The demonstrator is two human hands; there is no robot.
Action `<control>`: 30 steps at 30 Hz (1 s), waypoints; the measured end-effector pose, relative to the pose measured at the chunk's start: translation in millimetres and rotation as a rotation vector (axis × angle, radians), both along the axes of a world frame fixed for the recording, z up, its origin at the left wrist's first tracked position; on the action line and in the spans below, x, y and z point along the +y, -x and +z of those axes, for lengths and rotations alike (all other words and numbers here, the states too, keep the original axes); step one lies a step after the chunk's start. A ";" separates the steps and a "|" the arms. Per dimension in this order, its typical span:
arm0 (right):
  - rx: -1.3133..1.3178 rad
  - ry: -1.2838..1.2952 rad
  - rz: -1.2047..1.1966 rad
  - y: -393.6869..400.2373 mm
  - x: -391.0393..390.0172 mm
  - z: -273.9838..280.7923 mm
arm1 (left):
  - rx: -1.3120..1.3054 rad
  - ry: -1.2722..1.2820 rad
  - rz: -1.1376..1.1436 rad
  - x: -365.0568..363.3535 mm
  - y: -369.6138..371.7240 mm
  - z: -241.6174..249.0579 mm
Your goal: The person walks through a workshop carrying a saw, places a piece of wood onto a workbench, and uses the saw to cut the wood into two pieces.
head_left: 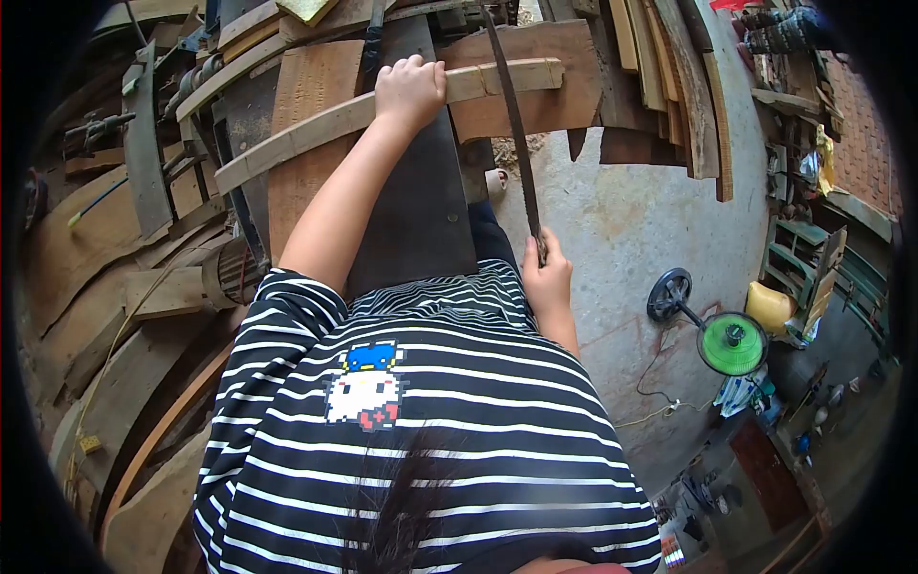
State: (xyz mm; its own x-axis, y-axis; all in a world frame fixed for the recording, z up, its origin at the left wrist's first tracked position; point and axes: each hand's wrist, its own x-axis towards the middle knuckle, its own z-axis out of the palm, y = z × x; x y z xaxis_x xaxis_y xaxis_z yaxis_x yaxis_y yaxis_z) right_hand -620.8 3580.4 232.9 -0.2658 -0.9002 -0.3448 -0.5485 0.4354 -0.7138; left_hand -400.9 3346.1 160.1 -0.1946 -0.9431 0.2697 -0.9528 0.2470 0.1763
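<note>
A long, slightly curved wooden strip (306, 140) lies across brown boards (316, 86) and a dark bench top (411, 206). My left hand (411, 93) is closed round the strip right of its middle, knuckles up. In my right hand (548, 275), low and to the right, is the handle end of a long saw (516, 124). Its narrow toothed blade runs up and away from me and crosses the strip near the strip's right end. Whether the blade has cut into the wood cannot be made out.
Stacked planks (669, 77) stand at the upper right, and curved timber (124, 364) fills the left side. On the concrete floor to the right is a green fan (732, 342) with a cable. A yellow container (769, 308) sits beyond it. Someone's patterned sleeve or leg (784, 33) shows at the top right.
</note>
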 end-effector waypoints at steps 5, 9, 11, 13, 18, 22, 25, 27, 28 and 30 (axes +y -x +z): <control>-0.029 -0.008 0.091 -18.2 -29.5 1.7 | 0.068 -0.149 0.044 1.1 1.2 6.9; 0.010 -0.003 0.140 -22.8 -26.8 4.7 | 0.075 -0.325 0.128 0.3 5.2 14.0; 0.040 -0.026 0.175 -18.6 -19.5 13.2 | 0.088 -0.305 0.138 0.6 5.9 14.1; 0.072 -0.052 0.214 -12.3 -8.9 25.7 | 0.103 -0.287 0.153 1.6 6.1 14.2; 0.173 -0.133 0.213 0.3 18.8 72.2 | 0.064 -0.237 0.163 4.3 7.0 14.9; 0.227 -0.112 0.203 2.9 33.6 79.2 | 0.103 -0.204 0.159 5.6 7.1 16.0; 0.273 -0.116 0.239 -2.6 32.1 63.7 | 0.118 -0.202 0.156 4.4 6.6 11.7; 0.295 -0.119 0.269 -14.6 14.5 54.7 | 0.062 -0.075 0.135 5.9 6.7 5.7; 0.303 -0.136 0.277 -23.7 -1.1 53.4 | 0.067 -0.078 0.136 7.5 6.1 3.4; 0.318 -0.150 0.286 -39.9 -31.0 49.2 | 0.098 0.067 0.082 8.0 4.7 0.9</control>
State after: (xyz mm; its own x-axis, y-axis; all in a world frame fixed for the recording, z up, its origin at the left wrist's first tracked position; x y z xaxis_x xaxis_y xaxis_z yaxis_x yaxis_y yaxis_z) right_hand -580.9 3549.4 282.1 -0.1274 -0.8991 -0.4189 -0.8436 0.3204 -0.4310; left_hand -405.6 3354.0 161.0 -0.0867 -0.9340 0.3467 -0.9493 0.1830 0.2556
